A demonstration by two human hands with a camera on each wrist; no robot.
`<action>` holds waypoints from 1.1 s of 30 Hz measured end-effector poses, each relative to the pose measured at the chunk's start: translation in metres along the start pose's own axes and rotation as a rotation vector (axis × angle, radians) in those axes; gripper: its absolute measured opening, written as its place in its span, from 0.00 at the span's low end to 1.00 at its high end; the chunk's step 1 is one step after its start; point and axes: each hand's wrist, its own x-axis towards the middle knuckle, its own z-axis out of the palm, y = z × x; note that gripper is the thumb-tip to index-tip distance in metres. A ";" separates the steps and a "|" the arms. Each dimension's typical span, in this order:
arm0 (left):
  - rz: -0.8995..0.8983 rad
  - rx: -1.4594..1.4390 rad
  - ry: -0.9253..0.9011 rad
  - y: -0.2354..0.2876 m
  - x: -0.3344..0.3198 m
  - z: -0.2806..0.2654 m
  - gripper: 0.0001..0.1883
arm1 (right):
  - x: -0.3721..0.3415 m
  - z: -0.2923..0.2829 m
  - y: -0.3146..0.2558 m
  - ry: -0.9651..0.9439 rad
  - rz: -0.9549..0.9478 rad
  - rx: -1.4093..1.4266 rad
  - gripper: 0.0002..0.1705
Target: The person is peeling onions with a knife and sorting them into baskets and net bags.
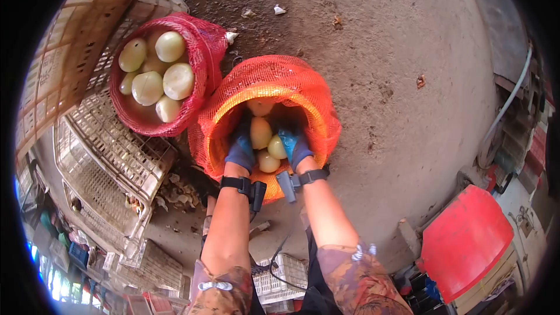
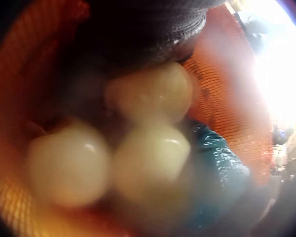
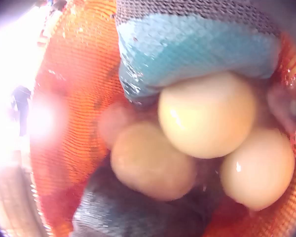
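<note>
An orange mesh bag [image 1: 280,73] stands with its mouth up, several pale round onion-like vegetables [image 1: 261,133] inside. Both gloved hands reach down into it: the left hand [image 1: 240,147] at the left of the vegetables, the right hand [image 1: 295,143] at their right. In the right wrist view the right hand [image 3: 192,49] lies against a round vegetable [image 3: 207,116], its fingertips hidden; the dark left glove [image 3: 133,212] is across from it. The left wrist view has the left hand [image 2: 138,34] dark and blurred above the vegetables [image 2: 153,158]. How the fingers lie is hidden.
A red mesh bag [image 1: 204,52] with several peeled vegetables [image 1: 147,88] touches the orange bag at its upper left. Plastic crates [image 1: 116,146] stand at the left, another crate [image 1: 283,277] near the feet. A red panel [image 1: 466,242] is at the lower right.
</note>
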 end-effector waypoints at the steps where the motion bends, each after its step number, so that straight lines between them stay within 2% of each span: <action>1: -0.001 0.014 0.024 0.014 -0.008 0.016 0.27 | -0.001 0.001 -0.006 0.020 0.023 -0.018 0.25; 2: -0.002 0.025 0.053 0.020 -0.011 0.023 0.26 | 0.002 0.002 -0.012 -0.106 0.051 -0.144 0.31; 3: -0.007 0.037 0.086 0.023 -0.014 0.026 0.24 | 0.002 0.004 -0.015 -0.095 0.016 -0.157 0.30; 5: 0.003 0.118 -0.041 0.015 -0.002 0.008 0.22 | -0.002 0.015 -0.031 -0.075 -0.060 -0.178 0.27; 6: 0.009 0.159 -0.108 0.016 0.001 0.006 0.21 | -0.007 0.025 -0.028 0.035 -0.075 -0.143 0.25; 9: -0.210 0.063 0.008 0.022 -0.005 0.009 0.22 | -0.013 0.025 -0.035 0.144 0.035 -0.029 0.21; 11: -0.038 0.357 -0.008 0.028 -0.008 0.012 0.21 | -0.008 0.008 -0.040 0.082 -0.407 -0.837 0.19; 13: 0.081 0.439 -0.084 0.024 -0.013 0.009 0.21 | -0.010 0.000 -0.032 -0.100 -0.372 -0.558 0.16; 14: 0.127 0.374 -0.152 0.021 -0.014 0.001 0.21 | -0.013 -0.005 -0.031 -0.184 -0.340 -0.420 0.15; 15: 0.238 0.384 -0.205 0.019 -0.020 -0.007 0.20 | -0.028 -0.005 -0.029 -0.174 -0.334 -0.109 0.14; 16: 0.349 0.388 -0.257 0.019 -0.029 -0.013 0.20 | -0.037 -0.010 -0.033 -0.181 -0.422 -0.114 0.14; 17: 0.195 0.154 -0.287 0.032 -0.044 -0.009 0.20 | -0.057 -0.007 -0.048 -0.110 -0.465 0.138 0.17; 19: -0.180 -0.345 -0.248 0.071 -0.106 0.020 0.22 | -0.107 -0.019 -0.101 -0.156 -0.265 0.451 0.21; 21: -0.069 -0.290 -0.307 0.088 -0.148 0.033 0.23 | -0.126 -0.029 -0.121 -0.213 -0.253 0.343 0.23; 23: 0.183 -0.021 -0.303 0.091 -0.170 0.032 0.21 | -0.142 -0.021 -0.127 -0.258 -0.310 0.309 0.24; 24: 0.181 0.000 -0.281 0.095 -0.181 0.031 0.21 | -0.155 -0.017 -0.136 -0.275 -0.190 0.426 0.22; 25: 0.176 0.016 -0.254 0.103 -0.195 0.030 0.21 | -0.165 -0.017 -0.143 -0.295 -0.228 0.400 0.21; 26: 0.223 -0.002 -0.196 0.119 -0.214 0.032 0.20 | -0.186 -0.015 -0.175 -0.256 -0.404 0.267 0.18; 27: 0.263 -0.026 -0.142 0.140 -0.237 0.037 0.19 | -0.198 -0.006 -0.195 -0.268 -0.210 0.465 0.17; 28: 0.465 0.126 -0.145 0.164 -0.256 0.037 0.19 | -0.208 0.001 -0.217 -0.230 -0.411 0.320 0.16; 31: 0.567 -0.173 -0.057 0.255 -0.330 0.061 0.20 | -0.244 0.015 -0.308 -0.181 -0.954 0.035 0.19; 32: 0.630 -0.225 -0.077 0.285 -0.347 0.062 0.21 | -0.251 0.026 -0.345 -0.181 -1.110 0.042 0.21; 33: 0.712 -0.230 -0.095 0.319 -0.365 0.062 0.22 | -0.258 0.039 -0.379 -0.222 -1.141 0.101 0.23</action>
